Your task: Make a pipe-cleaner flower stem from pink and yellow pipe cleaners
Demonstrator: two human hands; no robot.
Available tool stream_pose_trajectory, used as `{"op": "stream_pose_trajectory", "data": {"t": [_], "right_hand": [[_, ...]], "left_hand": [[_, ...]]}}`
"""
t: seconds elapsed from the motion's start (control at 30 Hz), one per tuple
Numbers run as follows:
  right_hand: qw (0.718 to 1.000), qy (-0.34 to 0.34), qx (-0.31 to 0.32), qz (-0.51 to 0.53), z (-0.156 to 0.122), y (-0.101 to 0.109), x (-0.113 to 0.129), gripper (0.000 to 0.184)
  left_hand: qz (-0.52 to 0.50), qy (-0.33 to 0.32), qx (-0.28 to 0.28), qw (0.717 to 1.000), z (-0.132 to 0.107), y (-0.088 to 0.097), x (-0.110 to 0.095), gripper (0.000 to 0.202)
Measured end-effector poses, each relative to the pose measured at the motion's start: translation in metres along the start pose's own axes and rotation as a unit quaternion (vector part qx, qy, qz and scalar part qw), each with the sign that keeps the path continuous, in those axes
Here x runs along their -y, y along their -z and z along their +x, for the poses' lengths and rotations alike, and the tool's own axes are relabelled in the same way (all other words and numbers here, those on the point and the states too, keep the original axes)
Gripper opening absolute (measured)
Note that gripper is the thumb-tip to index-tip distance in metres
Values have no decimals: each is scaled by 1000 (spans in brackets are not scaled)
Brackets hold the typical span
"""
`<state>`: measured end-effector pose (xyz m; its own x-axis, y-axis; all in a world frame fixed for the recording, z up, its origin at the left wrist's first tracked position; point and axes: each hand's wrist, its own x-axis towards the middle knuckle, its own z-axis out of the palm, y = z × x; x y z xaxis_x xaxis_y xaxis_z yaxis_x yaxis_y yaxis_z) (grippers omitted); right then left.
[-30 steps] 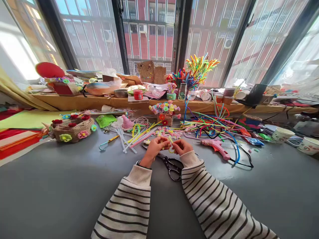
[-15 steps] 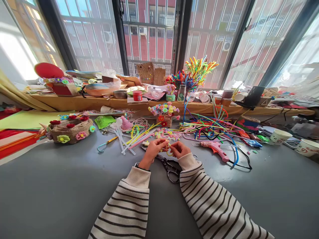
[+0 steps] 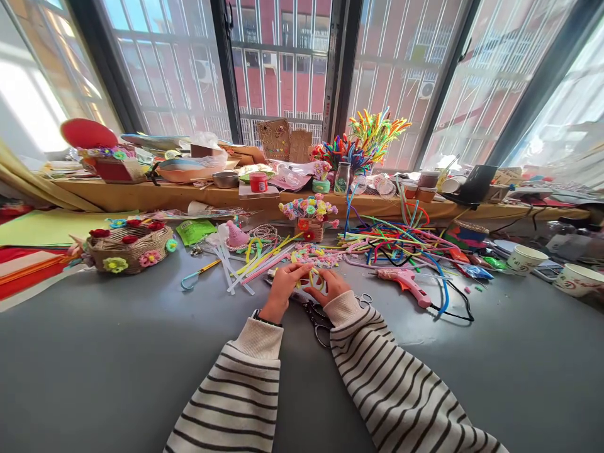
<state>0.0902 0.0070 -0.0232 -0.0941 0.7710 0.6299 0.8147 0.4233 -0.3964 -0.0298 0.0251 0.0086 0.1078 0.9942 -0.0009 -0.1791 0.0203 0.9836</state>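
My left hand and my right hand meet over the grey table, both pinching a small loop of yellow pipe cleaner between the fingertips. Both arms wear striped sleeves. Black scissors lie on the table just under my right wrist, partly hidden by it. Loose pipe cleaners lie right beyond my hands.
A pink glue gun with a black cord lies to the right. A tangle of coloured pipe cleaners spreads behind it. A woven basket with flowers sits left. Paper cups stand far right. The cluttered window ledge runs along the back.
My hands have come closer together and slid slightly left and away. The yellow pipe cleaner is bent into a rounder loop between the fingers.
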Motion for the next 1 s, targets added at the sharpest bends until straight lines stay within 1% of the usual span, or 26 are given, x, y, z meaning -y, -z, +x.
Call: {"op": "stream_pose_trajectory", "data": {"t": [0.07,0.13,0.23,0.3,0.43,0.53,0.63,0.73,0.8,0.87,0.93,1.0], "right_hand": [[999,-3,14,-30,0,-2,1,32],[998,-20,41,-49,-1,-3,2,29],[992,-43,89,-77,0,-2,1,29],[988,-46,117,-90,1,0,1,28],[984,-45,153,-82,3,4,3,31],[983,-55,160,-67,3,6,5,30],[983,-75,158,-61,3,6,6,25],[985,-79,147,-52,2,6,5,24],[986,-74,141,-42,2,5,5,27],[986,-80,141,-22,2,5,5,29],[985,-103,140,14,1,6,4,29],[981,-137,127,60,1,6,2,27]], "left_hand": [[24,-10,-16,1000,0,-1,0,26],[48,-27,-33,998,0,-1,0,27],[84,-52,-44,994,-1,0,-1,28],[104,-64,-46,991,0,1,-1,29],[109,-74,-49,990,0,2,0,30],[95,-71,-45,992,1,2,0,29],[81,-70,-59,992,1,3,0,28],[89,-84,-64,990,3,4,2,28],[127,-110,-65,984,4,5,5,28],[181,-147,-73,970,4,7,7,29],[221,-180,-79,955,5,8,9,29],[235,-197,-76,949,5,9,9,29]]}}
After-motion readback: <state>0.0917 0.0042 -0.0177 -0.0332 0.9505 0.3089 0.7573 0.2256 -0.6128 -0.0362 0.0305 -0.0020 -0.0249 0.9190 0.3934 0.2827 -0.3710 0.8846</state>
